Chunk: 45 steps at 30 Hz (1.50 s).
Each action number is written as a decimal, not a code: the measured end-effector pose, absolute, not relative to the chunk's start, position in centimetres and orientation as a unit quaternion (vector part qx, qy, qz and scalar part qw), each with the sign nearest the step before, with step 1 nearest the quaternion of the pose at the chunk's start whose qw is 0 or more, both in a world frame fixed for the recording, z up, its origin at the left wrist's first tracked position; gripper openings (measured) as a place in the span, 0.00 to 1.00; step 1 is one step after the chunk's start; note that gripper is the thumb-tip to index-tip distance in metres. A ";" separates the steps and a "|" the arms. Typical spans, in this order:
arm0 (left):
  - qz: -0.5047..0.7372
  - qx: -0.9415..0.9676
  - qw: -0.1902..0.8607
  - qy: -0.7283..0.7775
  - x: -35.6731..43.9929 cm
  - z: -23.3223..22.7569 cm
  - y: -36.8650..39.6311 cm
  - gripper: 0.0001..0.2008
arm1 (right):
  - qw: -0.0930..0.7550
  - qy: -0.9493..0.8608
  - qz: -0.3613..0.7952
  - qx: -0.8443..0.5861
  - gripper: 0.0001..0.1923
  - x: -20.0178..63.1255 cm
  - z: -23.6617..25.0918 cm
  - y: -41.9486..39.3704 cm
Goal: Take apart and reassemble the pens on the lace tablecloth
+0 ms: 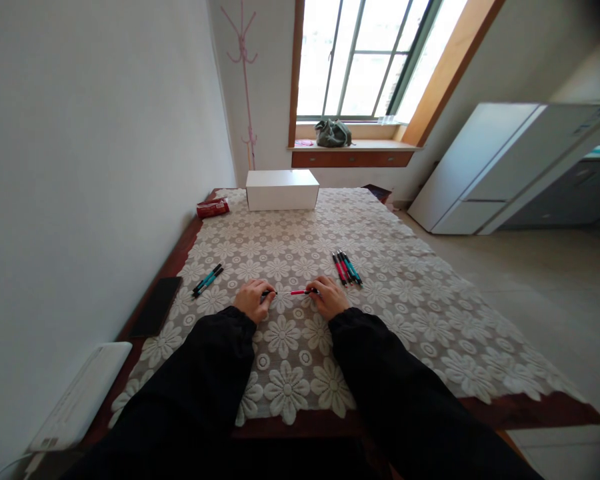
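Note:
Just above the tablecloth, my left hand (251,300) is closed, pinching a small black pen part (269,293). My right hand (329,299) grips the black end of a red pen barrel (298,292). A thin pale rod, perhaps the refill, shows between the two parts, in line with them. Right of my right hand lies a group of several red and teal pens (347,268), side by side. Farther off to the left of my left hand are a few teal and black pens (207,281). My fingertips partly hide the held parts.
A lace tablecloth (286,333) covers the table. At its far end stand a white box (283,191) and a red packet (213,207). A dark phone (157,307) and a white device (83,395) with a cable lie along the left edge, by the wall.

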<state>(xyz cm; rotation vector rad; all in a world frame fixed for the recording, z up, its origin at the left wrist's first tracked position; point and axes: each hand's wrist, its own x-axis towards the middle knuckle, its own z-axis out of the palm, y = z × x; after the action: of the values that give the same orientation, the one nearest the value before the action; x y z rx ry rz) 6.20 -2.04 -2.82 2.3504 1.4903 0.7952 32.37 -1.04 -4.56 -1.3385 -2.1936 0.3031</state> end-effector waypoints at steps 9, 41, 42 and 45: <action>0.290 0.771 0.095 0.559 5.7 -3.0 -1.9 0.06 | 0.262 -0.805 0.087 -0.525 0.07 33.0 -4.7 -0.8; 0.247 0.846 0.158 0.444 6.2 -2.8 -2.2 0.07 | 0.201 -0.846 0.150 -0.470 0.08 31.3 -3.8 -2.0; 0.244 0.845 0.157 0.450 6.1 -2.8 -2.2 0.07 | 0.191 -0.844 0.151 -0.479 0.08 31.4 -3.7 -2.0; 0.241 0.839 0.150 0.465 6.1 -2.9 -2.1 0.07 | 0.169 -0.835 0.148 -0.502 0.09 31.5 -3.6 -1.9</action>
<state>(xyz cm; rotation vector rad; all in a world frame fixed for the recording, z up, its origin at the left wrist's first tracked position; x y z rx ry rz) 6.13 -2.07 -2.89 2.4095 1.3346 0.6928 31.46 -1.87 -3.60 -1.4263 -2.3735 0.4214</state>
